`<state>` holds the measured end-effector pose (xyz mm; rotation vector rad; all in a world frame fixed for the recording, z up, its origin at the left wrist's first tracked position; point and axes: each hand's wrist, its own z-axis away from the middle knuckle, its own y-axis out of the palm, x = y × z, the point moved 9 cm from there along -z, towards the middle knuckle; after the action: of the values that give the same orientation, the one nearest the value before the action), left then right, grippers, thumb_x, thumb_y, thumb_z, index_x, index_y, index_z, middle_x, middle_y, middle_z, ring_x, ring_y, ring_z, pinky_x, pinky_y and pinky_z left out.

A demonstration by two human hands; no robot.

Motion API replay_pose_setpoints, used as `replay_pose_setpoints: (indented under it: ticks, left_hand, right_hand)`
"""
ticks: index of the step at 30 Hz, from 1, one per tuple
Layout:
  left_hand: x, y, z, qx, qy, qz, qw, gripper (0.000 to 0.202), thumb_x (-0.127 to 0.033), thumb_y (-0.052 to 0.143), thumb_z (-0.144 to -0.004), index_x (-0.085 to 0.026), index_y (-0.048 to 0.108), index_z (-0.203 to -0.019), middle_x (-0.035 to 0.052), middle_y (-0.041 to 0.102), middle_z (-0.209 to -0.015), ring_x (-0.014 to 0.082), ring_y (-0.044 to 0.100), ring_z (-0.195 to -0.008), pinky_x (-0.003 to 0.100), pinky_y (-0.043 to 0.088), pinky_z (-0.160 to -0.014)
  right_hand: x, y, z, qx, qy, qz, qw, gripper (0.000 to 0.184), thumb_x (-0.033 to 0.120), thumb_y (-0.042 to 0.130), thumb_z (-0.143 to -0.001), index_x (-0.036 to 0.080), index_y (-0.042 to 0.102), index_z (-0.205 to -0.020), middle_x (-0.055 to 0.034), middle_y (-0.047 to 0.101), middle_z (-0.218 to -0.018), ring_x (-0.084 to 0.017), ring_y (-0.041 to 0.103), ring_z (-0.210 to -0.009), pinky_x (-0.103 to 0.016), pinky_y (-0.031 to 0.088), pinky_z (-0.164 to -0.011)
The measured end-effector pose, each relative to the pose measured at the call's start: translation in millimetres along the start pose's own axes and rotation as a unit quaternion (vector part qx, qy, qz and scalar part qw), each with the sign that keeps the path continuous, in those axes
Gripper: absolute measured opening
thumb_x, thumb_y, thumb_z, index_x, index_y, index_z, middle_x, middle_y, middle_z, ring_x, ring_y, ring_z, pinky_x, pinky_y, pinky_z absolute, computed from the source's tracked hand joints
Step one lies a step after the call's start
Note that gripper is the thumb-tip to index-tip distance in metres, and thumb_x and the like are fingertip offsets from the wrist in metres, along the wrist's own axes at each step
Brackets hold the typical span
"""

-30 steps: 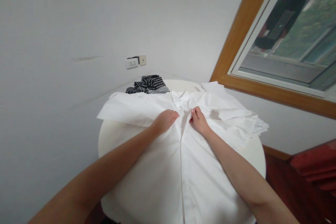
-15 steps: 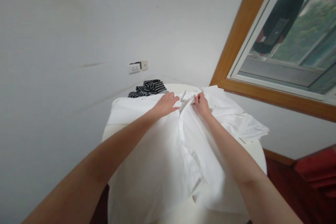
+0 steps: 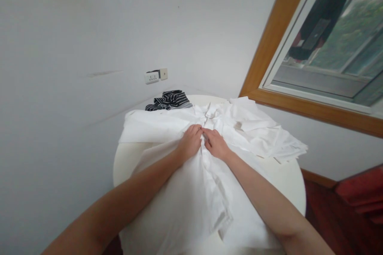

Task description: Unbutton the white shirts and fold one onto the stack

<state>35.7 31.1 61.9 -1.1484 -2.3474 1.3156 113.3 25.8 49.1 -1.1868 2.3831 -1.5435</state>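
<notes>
A white shirt (image 3: 176,191) lies spread front side up over a round white table, its sleeves out to both sides and its lower part hanging toward me. My left hand (image 3: 191,141) rests on the front opening below the collar, its fingers curled onto the cloth edge. Fingertips nearly touching it, my right hand (image 3: 216,143) pinches the other edge of the same opening. Whether a button sits between the fingers is hidden. Farther down, the two front edges lie loosely beside each other.
The round table (image 3: 128,159) stands against the wall. A black-and-white striped cloth (image 3: 170,100) lies bunched at its far edge. Above it are wall sockets (image 3: 152,77). A wood-framed window (image 3: 323,105) is at the right, with red fabric (image 3: 363,191) below.
Both hands have come down the shirt front from the collar toward me and drawn together at the opening. The cloth around the collar now lies flatter.
</notes>
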Motion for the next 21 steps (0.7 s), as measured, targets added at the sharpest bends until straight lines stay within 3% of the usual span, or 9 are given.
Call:
replay_pose_setpoints:
  ticks: [4,7,13,17,21]
  left_hand:
    - [13.5,5.8,3.9,-0.003,-0.019,0.056,0.998,0.027,-0.011,0.052,-0.073,-0.017,0.049,-0.099,0.0098,0.050,-0.106,0.0248,0.047,-0.103,0.041,0.042,-0.092]
    - [19.8,5.5,2.8,-0.015,-0.021,0.072,0.997,0.021,-0.012,0.051,-0.073,-0.018,0.048,-0.093,0.0077,0.051,-0.098,0.0235,0.048,-0.097,0.039,0.043,-0.088]
    - [15.2,9.4,3.5,0.017,0.021,0.066,0.997,0.018,-0.013,0.052,-0.072,-0.019,0.051,-0.089,0.0056,0.057,-0.092,0.0234,0.049,-0.094,0.039,0.041,-0.087]
    - [11.8,6.4,3.5,0.026,0.034,0.056,0.998,0.017,-0.012,0.051,-0.073,-0.019,0.054,-0.088,0.0057,0.059,-0.092,0.0230,0.050,-0.093,0.039,0.040,-0.089]
    - [9.9,4.9,3.8,0.034,0.040,0.044,0.998,0.015,-0.012,0.050,-0.074,-0.019,0.055,-0.087,0.0060,0.060,-0.090,0.0226,0.051,-0.089,0.039,0.040,-0.088]
  right_hand:
    - [-6.6,5.5,5.0,0.031,0.000,0.003,1.000,0.057,0.007,0.047,-0.076,0.017,0.045,-0.133,-0.0097,0.058,-0.124,-0.024,0.052,-0.105,-0.041,0.039,-0.094]
    - [0.7,6.8,4.2,0.053,-0.031,0.003,0.998,0.048,0.005,0.047,-0.075,0.018,0.054,-0.121,-0.0073,0.060,-0.123,-0.022,0.053,-0.104,-0.039,0.037,-0.094]
    - [3.5,1.7,3.9,0.042,-0.019,0.026,0.999,0.022,0.017,0.046,-0.086,0.020,0.058,-0.104,-0.0076,0.059,-0.124,-0.022,0.052,-0.109,-0.039,0.037,-0.094]
    - [-0.7,-2.2,5.5,0.032,-0.011,0.035,0.999,0.023,0.019,0.039,-0.093,0.020,0.057,-0.106,-0.0087,0.054,-0.132,-0.022,0.049,-0.116,-0.041,0.036,-0.097]
    - [-0.6,-0.9,7.4,0.057,-0.032,0.034,0.997,0.031,0.011,0.041,-0.089,0.022,0.056,-0.113,-0.0055,0.048,-0.140,-0.021,0.050,-0.114,-0.041,0.038,-0.096]
